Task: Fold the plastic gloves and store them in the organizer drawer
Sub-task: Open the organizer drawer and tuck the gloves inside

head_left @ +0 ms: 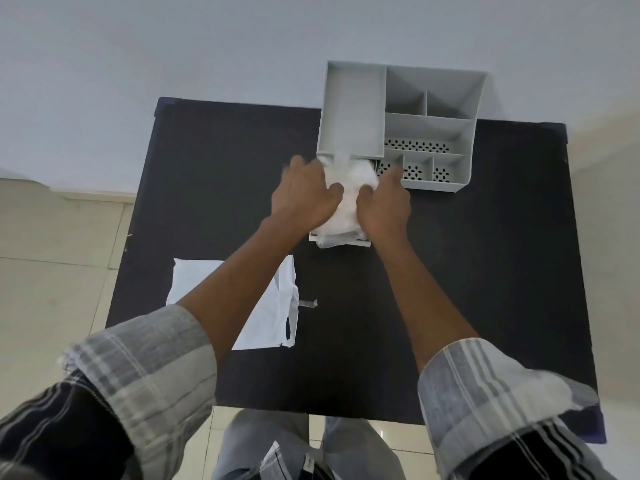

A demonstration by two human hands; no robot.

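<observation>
I pressed the gloves [348,199] into the drawer [341,241] beneath the organizer [401,126], fingers [332,190] of both hands curled onto them.

The organizer [349,112] is matt grey plastic, smooth, with perforated floors in its front compartments. The gloves [346,206] are thin translucent white plastic, crinkled and faintly shiny. The tabletop [485,271] is matt black. The flat bag [194,282] is white and filmy. The sleeves [145,368] are woven checked cloth.
</observation>
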